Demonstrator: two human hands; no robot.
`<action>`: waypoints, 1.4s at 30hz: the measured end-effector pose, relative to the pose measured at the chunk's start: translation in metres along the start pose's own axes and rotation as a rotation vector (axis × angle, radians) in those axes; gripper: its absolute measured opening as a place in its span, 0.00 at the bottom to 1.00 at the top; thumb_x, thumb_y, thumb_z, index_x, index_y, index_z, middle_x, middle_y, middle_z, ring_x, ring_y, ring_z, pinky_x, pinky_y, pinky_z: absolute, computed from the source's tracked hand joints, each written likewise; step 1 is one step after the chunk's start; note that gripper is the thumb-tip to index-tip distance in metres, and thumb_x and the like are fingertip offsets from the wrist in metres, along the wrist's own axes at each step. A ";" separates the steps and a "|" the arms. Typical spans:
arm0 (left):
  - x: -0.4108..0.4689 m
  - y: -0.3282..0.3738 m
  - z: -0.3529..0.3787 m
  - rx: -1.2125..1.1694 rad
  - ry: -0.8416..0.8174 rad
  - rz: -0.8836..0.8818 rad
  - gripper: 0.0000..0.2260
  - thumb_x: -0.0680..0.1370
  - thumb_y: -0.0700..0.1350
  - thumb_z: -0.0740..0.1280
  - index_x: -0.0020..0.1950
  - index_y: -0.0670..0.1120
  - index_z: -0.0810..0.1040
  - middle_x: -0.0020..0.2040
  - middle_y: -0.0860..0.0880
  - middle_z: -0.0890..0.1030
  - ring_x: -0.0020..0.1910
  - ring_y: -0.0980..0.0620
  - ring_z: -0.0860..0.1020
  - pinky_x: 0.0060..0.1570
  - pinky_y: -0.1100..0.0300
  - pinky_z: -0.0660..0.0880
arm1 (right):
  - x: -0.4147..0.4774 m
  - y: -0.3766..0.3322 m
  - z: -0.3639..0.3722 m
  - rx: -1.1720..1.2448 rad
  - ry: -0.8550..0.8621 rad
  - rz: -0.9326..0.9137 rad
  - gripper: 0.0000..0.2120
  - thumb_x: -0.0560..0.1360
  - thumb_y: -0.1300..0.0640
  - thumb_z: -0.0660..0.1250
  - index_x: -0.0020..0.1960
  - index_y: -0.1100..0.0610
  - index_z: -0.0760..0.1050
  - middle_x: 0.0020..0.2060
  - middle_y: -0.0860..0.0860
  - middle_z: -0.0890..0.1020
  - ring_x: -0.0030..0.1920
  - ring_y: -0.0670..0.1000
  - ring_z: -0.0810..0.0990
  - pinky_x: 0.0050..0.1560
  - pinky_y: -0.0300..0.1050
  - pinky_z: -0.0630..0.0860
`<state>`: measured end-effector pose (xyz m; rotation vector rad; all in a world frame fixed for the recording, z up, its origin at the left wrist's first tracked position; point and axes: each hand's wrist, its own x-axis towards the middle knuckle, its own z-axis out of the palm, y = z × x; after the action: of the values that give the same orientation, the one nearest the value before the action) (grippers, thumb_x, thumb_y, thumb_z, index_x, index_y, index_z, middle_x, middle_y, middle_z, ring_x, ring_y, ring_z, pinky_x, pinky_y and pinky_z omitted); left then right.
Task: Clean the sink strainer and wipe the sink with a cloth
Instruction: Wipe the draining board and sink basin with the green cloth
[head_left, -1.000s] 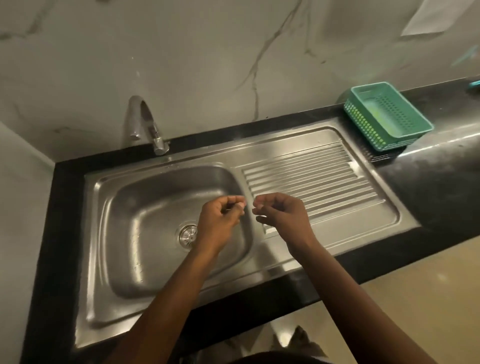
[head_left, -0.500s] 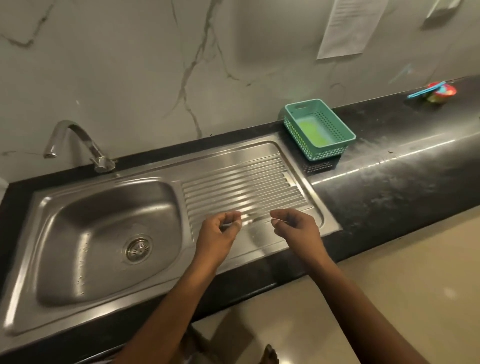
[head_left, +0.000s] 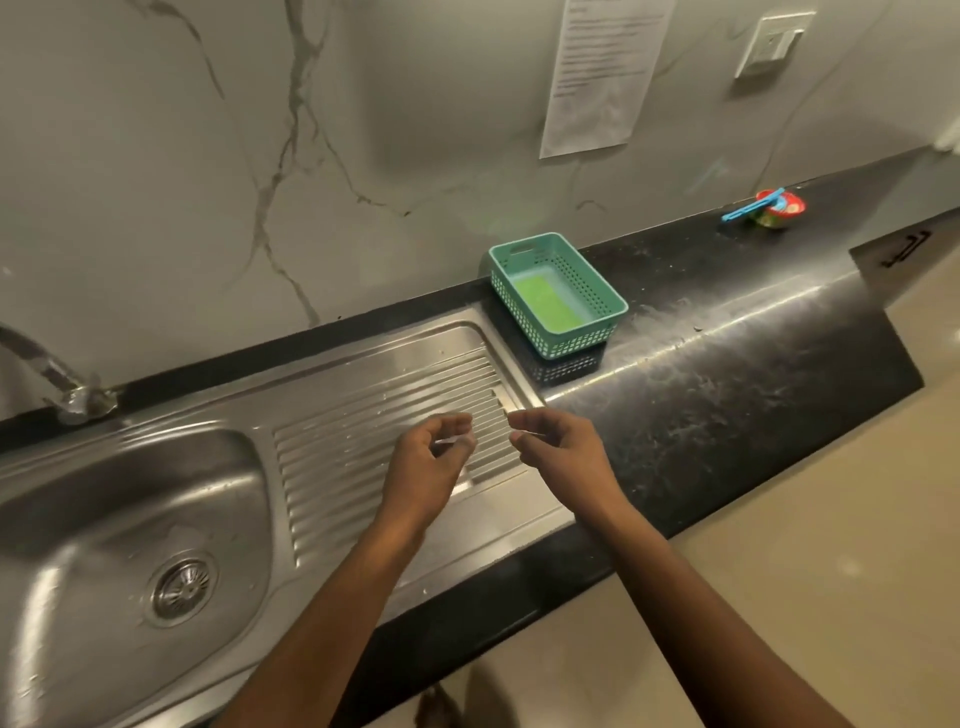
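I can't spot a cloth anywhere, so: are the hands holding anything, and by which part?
No cloth shows. Left hand and right hand hover over the draining board, fingers curled; whether they pinch something tiny cannot be told.

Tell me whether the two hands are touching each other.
Apart. The head view shows a strip of ribbed drainboard between the left hand and the right hand.

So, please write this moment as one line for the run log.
left hand: curled, above drainboard | right hand: curled | strainer: in drain | cloth: unseen
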<state>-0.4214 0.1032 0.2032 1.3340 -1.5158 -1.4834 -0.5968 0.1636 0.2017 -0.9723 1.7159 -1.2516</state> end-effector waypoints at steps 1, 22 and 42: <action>0.007 0.005 0.005 -0.003 -0.003 0.007 0.10 0.82 0.44 0.71 0.62 0.52 0.83 0.59 0.53 0.86 0.60 0.52 0.84 0.62 0.49 0.82 | 0.007 -0.002 -0.005 0.001 0.014 0.000 0.10 0.79 0.58 0.72 0.59 0.53 0.84 0.51 0.46 0.87 0.52 0.42 0.86 0.54 0.38 0.82; 0.090 0.055 0.135 -0.003 0.230 -0.061 0.10 0.83 0.41 0.70 0.64 0.46 0.84 0.59 0.48 0.86 0.60 0.49 0.83 0.65 0.41 0.80 | 0.240 -0.011 -0.118 -0.371 -0.081 -0.105 0.12 0.77 0.60 0.71 0.60 0.57 0.85 0.53 0.51 0.87 0.53 0.50 0.85 0.58 0.47 0.80; 0.095 0.026 0.138 -0.026 0.376 -0.167 0.09 0.83 0.42 0.70 0.61 0.50 0.85 0.57 0.51 0.87 0.59 0.53 0.84 0.62 0.44 0.82 | 0.363 0.028 -0.076 -1.165 -0.406 -0.046 0.18 0.69 0.54 0.79 0.47 0.56 0.70 0.41 0.52 0.77 0.43 0.56 0.78 0.42 0.48 0.74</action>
<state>-0.5831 0.0564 0.1847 1.6489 -1.1656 -1.2541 -0.8141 -0.1304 0.1349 -1.7482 2.0302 0.0876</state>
